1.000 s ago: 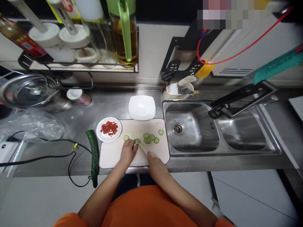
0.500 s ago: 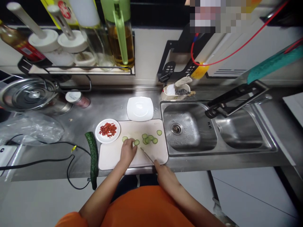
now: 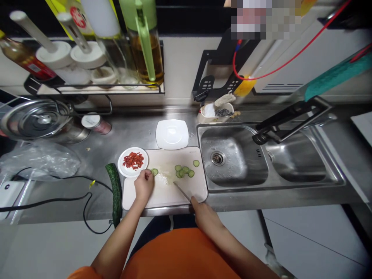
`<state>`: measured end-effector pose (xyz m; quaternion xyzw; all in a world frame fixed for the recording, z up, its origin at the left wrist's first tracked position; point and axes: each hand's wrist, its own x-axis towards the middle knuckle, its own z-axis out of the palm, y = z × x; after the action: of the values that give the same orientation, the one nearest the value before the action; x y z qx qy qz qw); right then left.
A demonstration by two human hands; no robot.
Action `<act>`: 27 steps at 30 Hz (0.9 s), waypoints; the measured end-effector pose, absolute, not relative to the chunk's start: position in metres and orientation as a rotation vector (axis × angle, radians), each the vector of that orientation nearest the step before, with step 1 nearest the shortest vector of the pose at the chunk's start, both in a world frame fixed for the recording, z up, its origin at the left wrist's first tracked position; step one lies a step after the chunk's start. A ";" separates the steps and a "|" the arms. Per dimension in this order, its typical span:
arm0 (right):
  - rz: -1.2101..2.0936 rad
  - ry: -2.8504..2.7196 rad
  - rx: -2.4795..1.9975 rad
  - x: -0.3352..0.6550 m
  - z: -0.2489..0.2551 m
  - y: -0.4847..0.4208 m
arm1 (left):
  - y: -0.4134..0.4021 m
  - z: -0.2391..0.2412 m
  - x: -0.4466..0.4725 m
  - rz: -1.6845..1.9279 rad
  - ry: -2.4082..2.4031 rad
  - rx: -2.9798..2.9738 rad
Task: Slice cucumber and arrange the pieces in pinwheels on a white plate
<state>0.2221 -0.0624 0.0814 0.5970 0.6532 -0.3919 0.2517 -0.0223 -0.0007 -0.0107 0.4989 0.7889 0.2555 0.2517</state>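
My left hand (image 3: 144, 185) is over the left part of the white cutting board (image 3: 162, 195), its fingers curled together. A cucumber slice (image 3: 155, 171) lies right beside its fingertips; whatever is inside the fingers is hidden. My right hand (image 3: 205, 213), at the board's front right edge, is closed around the handle of a knife (image 3: 182, 191), whose blade points up and left across the board. Several cucumber slices (image 3: 182, 171) overlap right of the blade tip, and a single slice (image 3: 196, 163) lies apart near the right edge. Wet traces mark the board's middle.
Left of the board lie a white plate (image 3: 122, 169) of chopped red pieces and a whole cucumber (image 3: 116, 193). Behind it is a white square plate (image 3: 172, 133). The double sink (image 3: 235, 155) adjoins on the right. A black cable (image 3: 55, 199) crosses the counter.
My left hand has moved left from the board's middle, and the cucumber slice at its fingertips there is gone from that spot. My right hand and the knife have barely shifted.
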 end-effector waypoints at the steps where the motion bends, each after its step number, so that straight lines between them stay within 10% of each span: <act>1: -1.071 1.775 1.627 0.222 0.082 -0.062 | -0.001 -0.012 -0.023 0.697 2.150 1.392; 27: -1.069 1.814 1.650 0.226 0.077 -0.065 | 0.049 -0.012 0.064 0.434 1.711 1.689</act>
<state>0.2255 -0.0647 0.0768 0.6000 0.6598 -0.3888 0.2313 0.0645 0.0486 -0.0121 0.6496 0.6580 0.1669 0.3423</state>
